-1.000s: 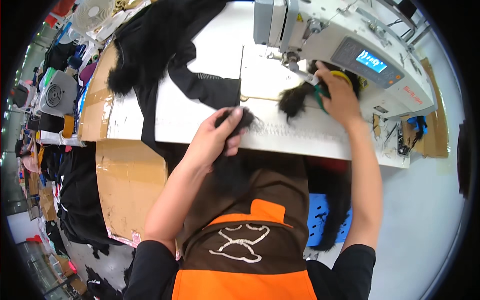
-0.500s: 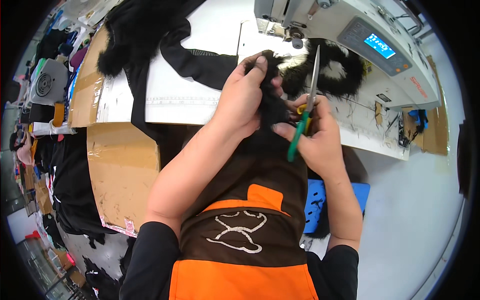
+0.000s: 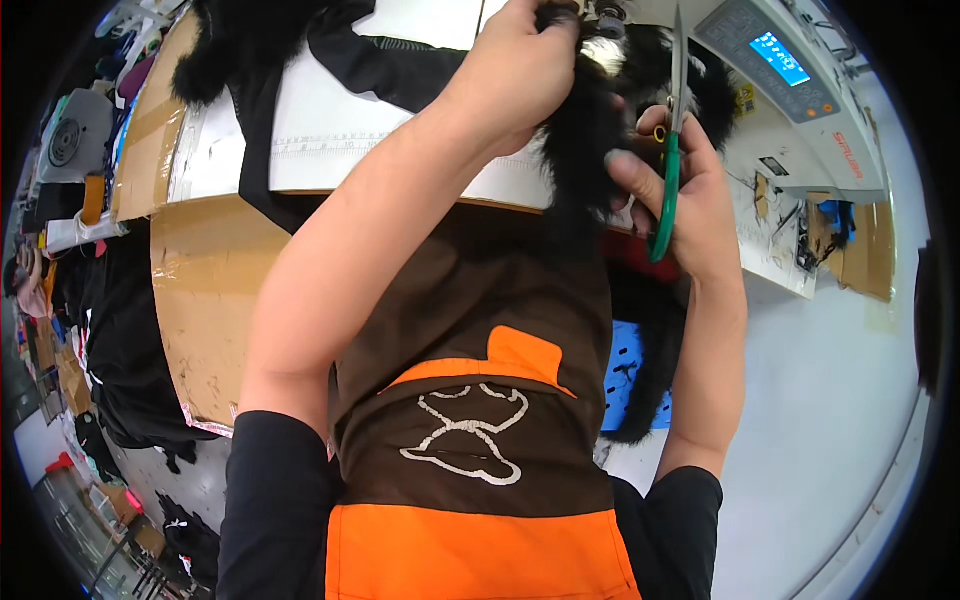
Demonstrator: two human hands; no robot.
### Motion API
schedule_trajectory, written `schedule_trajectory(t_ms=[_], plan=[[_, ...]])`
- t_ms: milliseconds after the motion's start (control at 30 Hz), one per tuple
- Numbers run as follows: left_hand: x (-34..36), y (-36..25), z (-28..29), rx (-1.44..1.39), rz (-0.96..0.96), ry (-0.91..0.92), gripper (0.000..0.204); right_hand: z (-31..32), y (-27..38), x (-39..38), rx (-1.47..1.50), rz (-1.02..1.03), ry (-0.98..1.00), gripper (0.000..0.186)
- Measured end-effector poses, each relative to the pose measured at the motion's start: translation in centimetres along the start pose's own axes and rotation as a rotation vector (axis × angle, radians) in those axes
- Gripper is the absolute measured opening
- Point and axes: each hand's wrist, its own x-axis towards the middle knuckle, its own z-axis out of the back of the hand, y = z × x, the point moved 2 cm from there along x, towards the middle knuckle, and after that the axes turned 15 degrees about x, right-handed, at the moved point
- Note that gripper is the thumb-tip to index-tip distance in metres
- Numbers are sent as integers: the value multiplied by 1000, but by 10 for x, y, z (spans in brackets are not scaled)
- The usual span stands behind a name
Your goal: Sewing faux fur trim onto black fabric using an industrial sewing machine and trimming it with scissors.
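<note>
Black fluffy fur trim (image 3: 585,140) hangs from my left hand (image 3: 525,80), which pinches its upper end near the sewing machine's needle area. My right hand (image 3: 695,195) holds scissors (image 3: 665,190) with a green and yellow handle, blades pointing up and away from me. Its thumb is close beside the hanging fur; whether it touches is hard to tell. More black fur (image 3: 710,95) lies behind the scissors on the machine bed. A black garment (image 3: 405,75) with a long narrow part stretches over the white table to the left.
The sewing machine (image 3: 850,150) with a lit panel stands at the far right. Cardboard (image 3: 215,310) covers the left side of the table. Below the table's edge sits a blue plastic piece (image 3: 620,375), with black fur hanging beside it. Dark garments (image 3: 130,360) hang at the left.
My left hand has risen away from me with the fur, which now hangs longer below it. My right hand has moved right with the scissors, farther from the left. The whole view has shifted slightly.
</note>
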Motion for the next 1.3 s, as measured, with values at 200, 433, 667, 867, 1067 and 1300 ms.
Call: schedule_trajectory(t_ms=[200,433,667,867,1067,1300], plan=[[0,-3,-1,-55,119,76,31,-1,-2,12,-429,344,86,40],[3,-8,22,434,-363,-150,27,-7,19,19,-492,364,75,29],[0,-17,34,397,-295,92,30,7,38,14,-634,634,139,24],[14,-8,75,333,-22,285,34,63,37,1,-820,686,66,29],[42,-4,148,218,-31,156,21,138,22,-34,-681,371,-145,32],[46,-35,189,101,26,42,18,200,0,-47,-641,333,-315,33]])
